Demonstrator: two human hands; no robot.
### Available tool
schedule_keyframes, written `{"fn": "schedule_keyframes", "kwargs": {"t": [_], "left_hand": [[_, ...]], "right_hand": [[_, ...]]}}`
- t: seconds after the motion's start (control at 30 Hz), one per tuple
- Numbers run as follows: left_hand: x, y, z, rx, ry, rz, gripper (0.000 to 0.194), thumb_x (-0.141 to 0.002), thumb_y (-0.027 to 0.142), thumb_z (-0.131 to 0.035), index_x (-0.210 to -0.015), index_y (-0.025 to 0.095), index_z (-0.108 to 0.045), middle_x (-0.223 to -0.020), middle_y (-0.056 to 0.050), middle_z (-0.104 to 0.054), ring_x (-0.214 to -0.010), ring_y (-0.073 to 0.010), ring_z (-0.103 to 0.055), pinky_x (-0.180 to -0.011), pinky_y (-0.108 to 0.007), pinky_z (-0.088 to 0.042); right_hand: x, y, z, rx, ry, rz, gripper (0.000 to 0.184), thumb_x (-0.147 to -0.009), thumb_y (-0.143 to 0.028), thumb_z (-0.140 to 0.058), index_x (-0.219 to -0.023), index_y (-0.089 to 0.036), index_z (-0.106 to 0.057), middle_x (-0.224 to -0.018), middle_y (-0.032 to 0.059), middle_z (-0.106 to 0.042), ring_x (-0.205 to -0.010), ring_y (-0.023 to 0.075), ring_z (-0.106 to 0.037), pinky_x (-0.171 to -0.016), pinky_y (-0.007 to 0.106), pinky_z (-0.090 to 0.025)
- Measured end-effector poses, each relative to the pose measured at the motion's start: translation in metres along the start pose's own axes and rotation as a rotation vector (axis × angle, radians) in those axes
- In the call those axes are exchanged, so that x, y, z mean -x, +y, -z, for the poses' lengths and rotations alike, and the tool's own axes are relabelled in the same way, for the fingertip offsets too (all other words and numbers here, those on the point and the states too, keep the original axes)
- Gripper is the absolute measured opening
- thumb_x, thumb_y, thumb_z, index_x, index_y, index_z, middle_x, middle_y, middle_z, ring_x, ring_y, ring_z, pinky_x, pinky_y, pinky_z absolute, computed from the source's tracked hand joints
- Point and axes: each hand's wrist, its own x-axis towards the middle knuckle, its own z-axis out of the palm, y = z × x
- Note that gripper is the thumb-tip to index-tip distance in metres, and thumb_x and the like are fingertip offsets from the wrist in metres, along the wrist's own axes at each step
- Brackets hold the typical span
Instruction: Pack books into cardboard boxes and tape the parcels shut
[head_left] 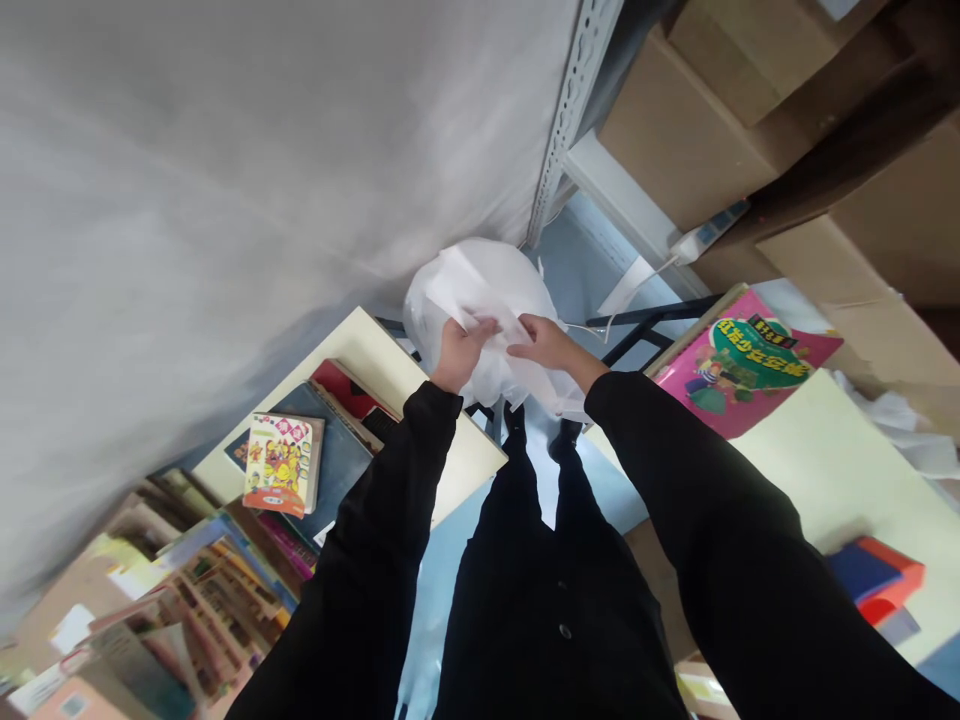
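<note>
A white translucent plastic bag (480, 290) hangs in front of me, above the floor between two tables. My left hand (459, 350) is closed on the bag's lower left part, fingers curled into the plastic. My right hand (546, 343) grips the bag's right side, fingers pinched on a fold. Both arms are in black sleeves, stretched out ahead over my black trousers.
A cream table (390, 390) at left carries a dark book and a small colourful book (282, 462), with more books (210, 590) piled lower left. At right is another cream table (832, 470) with a pink book (739, 365). Cardboard boxes (697, 130) fill a metal shelf rack; a grey wall at left.
</note>
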Motion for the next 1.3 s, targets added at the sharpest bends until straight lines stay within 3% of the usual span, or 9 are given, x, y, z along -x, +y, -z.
{"fn": "schedule_keyframes", "kwargs": {"t": [0.1, 0.17, 0.43, 0.57, 0.7, 0.9, 1.0, 1.1, 1.3], "left_hand": [[0.008, 0.014, -0.009, -0.059, -0.089, -0.025, 0.028, -0.071, 0.034, -0.073, -0.090, 0.013, -0.070, -0.089, -0.007, -0.071, -0.087, -0.0203, -0.066, -0.085, -0.036, -0.049], [0.015, 0.025, -0.016, -0.080, -0.173, -0.043, 0.030, -0.072, 0.035, -0.073, -0.094, 0.014, -0.070, -0.095, -0.007, -0.072, -0.096, -0.0225, -0.065, -0.090, -0.037, -0.048], [0.058, 0.073, -0.061, -0.048, -0.532, 0.113, 0.037, -0.077, 0.037, -0.070, -0.107, 0.016, -0.066, -0.101, -0.008, -0.071, -0.096, -0.0244, -0.066, -0.084, -0.036, -0.053], [0.086, 0.083, -0.089, -0.077, -0.571, 0.178, 0.054, -0.071, 0.033, -0.074, -0.120, 0.017, -0.059, -0.117, -0.009, -0.066, -0.102, -0.0255, -0.064, -0.087, -0.040, -0.053], [0.113, 0.079, -0.112, -0.197, -0.578, 0.229, 0.056, -0.071, 0.038, -0.074, -0.120, 0.017, -0.058, -0.119, -0.011, -0.064, -0.097, -0.0256, -0.067, -0.082, -0.040, -0.055], [0.153, 0.064, -0.146, -0.146, -0.575, 0.281, 0.055, -0.064, 0.035, -0.080, -0.114, 0.020, -0.063, -0.109, -0.009, -0.070, -0.094, -0.0244, -0.067, -0.079, -0.035, -0.056], [0.175, 0.052, -0.159, -0.078, -0.518, 0.331, 0.051, -0.062, 0.028, -0.081, -0.109, 0.019, -0.066, -0.106, -0.008, -0.071, -0.100, -0.0247, -0.066, -0.081, -0.032, -0.056], [0.197, 0.033, -0.170, -0.030, -0.465, 0.425, 0.045, -0.061, 0.022, -0.080, -0.104, 0.017, -0.068, -0.104, -0.008, -0.072, -0.098, -0.0234, -0.067, -0.081, -0.031, -0.056], [0.239, -0.002, -0.196, -0.024, -0.424, 0.546, 0.035, -0.067, 0.018, -0.075, -0.102, 0.017, -0.068, -0.107, -0.008, -0.071, -0.099, -0.0226, -0.068, -0.086, -0.032, -0.056]], "right_hand": [[0.011, -0.015, 0.009, -0.304, -0.078, 0.004, 0.057, -0.061, -0.037, -0.074, -0.111, -0.020, -0.052, -0.107, 0.0049, -0.061, -0.091, 0.0195, -0.056, -0.085, 0.035, -0.045], [0.022, -0.024, 0.019, -0.421, -0.124, -0.011, 0.065, -0.058, -0.038, -0.076, -0.115, -0.021, -0.050, -0.111, 0.0054, -0.061, -0.095, 0.0202, -0.057, -0.087, 0.036, -0.045], [0.103, -0.055, 0.083, -0.354, -0.038, -0.107, 0.036, -0.056, -0.028, -0.077, -0.086, -0.015, -0.063, -0.079, -0.0014, -0.066, -0.071, 0.0148, -0.058, -0.068, 0.027, -0.047], [0.160, -0.061, 0.108, -0.389, 0.152, -0.155, 0.029, -0.061, -0.027, -0.075, -0.084, -0.016, -0.062, -0.077, -0.0014, -0.066, -0.068, 0.0144, -0.060, -0.063, 0.025, -0.048], [0.213, -0.056, 0.129, -0.403, 0.296, -0.122, 0.030, -0.066, -0.034, -0.075, -0.087, -0.018, -0.061, -0.080, 0.0004, -0.067, -0.070, 0.0152, -0.061, -0.065, 0.027, -0.049], [0.302, -0.032, 0.160, -0.271, 0.416, -0.049, 0.038, -0.062, -0.038, -0.078, -0.089, -0.016, -0.062, -0.086, 0.0019, -0.068, -0.077, 0.0180, -0.062, -0.072, 0.030, -0.049], [0.352, -0.009, 0.162, -0.225, 0.232, -0.138, 0.043, -0.055, -0.035, -0.080, -0.091, -0.016, -0.066, -0.088, 0.0017, -0.070, -0.082, 0.0212, -0.064, -0.074, 0.031, -0.049], [0.394, 0.025, 0.152, -0.143, 0.070, -0.284, 0.035, -0.051, -0.031, -0.079, -0.081, -0.016, -0.070, -0.080, 0.0019, -0.072, -0.079, 0.0237, -0.065, -0.073, 0.030, -0.049], [0.455, 0.101, 0.140, -0.245, 0.270, -0.300, 0.026, -0.062, -0.031, -0.069, -0.085, -0.017, -0.066, -0.085, 0.0035, -0.070, -0.080, 0.0215, -0.064, -0.074, 0.031, -0.049]]}}
